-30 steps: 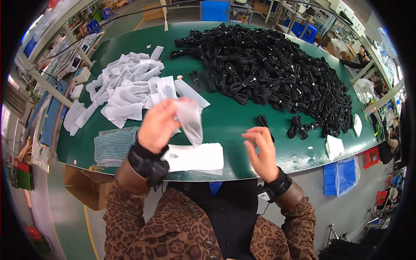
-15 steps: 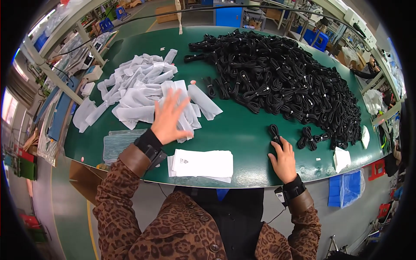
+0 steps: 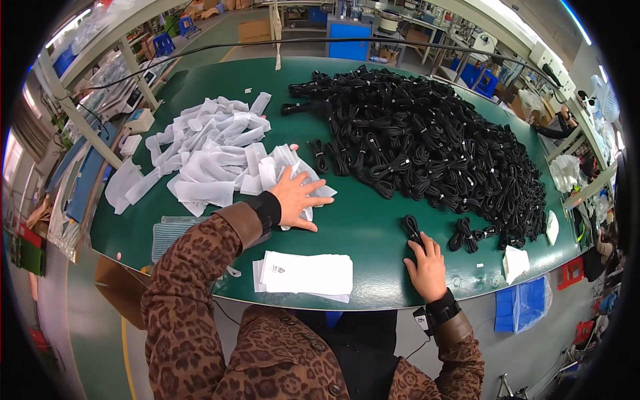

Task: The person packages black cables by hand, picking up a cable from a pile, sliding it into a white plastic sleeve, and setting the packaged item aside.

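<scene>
My left hand (image 3: pixel 293 200) is spread wide, palm down, over the right end of a heap of whitish translucent bags (image 3: pixel 207 173). Its fingers lie across the bags there, and none is gripped that I can see. To the right, my right hand (image 3: pixel 428 272) rests on the table with thumb and fingers apart. Its fingertips touch the near end of a single coiled black cable (image 3: pixel 411 228), which lies apart from the large pile of tied black cables (image 3: pixel 427 140). Between my hands, at the near edge, lies a stack of white printed papers (image 3: pixel 307 275).
The green table (image 3: pixel 373 253) curves toward me. A striped cloth (image 3: pixel 173 237) lies at its left. A few tied cables (image 3: pixel 465 235) and a white crumpled piece (image 3: pixel 515 264) sit right of my right hand. A black cord (image 3: pixel 373 41) hangs across the far side.
My left hand has come down and rightward from above the bags onto their right end. My right hand stays by the single cable. The whole view has tilted slightly upward.
</scene>
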{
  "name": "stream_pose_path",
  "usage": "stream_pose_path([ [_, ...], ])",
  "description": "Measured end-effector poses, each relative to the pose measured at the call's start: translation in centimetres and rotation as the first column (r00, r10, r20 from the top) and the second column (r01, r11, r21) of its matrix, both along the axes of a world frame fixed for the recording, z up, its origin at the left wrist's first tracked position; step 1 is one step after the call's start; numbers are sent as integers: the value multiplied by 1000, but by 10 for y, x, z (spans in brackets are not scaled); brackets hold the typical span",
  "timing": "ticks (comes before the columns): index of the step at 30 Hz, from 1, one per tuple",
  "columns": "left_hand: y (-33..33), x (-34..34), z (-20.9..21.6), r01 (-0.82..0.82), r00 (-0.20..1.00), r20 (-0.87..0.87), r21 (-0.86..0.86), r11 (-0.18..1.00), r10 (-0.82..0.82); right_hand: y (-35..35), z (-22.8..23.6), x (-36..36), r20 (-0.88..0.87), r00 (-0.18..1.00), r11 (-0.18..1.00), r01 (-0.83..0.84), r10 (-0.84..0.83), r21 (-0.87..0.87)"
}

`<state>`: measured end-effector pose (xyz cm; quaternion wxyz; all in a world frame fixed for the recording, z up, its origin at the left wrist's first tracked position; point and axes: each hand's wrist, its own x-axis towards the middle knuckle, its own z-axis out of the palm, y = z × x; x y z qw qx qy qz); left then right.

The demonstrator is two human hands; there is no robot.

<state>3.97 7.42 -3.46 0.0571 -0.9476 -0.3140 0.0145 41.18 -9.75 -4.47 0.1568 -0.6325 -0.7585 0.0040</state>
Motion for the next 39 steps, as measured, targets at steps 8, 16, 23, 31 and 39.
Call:
stream_pose_path([
  [8, 34, -64, -7, 1, 999, -39, 150, 989, 4, -1, -6, 2, -18, 1000, 1000, -5, 5, 10],
  [16, 81, -129, -1, -402, 861, -226, 245, 882, 455, -6, -3, 12, -40, 999, 999, -30, 32, 30],
  [23, 82, -15, 4, -418, 908, -7, -36, 908, 418, -3, -10, 9, -33, 997, 997, -66, 65, -50],
  [31, 145, 100, -56, -196, 735, 574, -329, 924, 361, -1, -8, 8, -89, 995, 993, -42, 32, -107],
  [39, 78, 139, -18, -326, 865, 224, -428, 843, 449, 2, -1, 4, -22, 999, 989, -40, 37, -141],
])
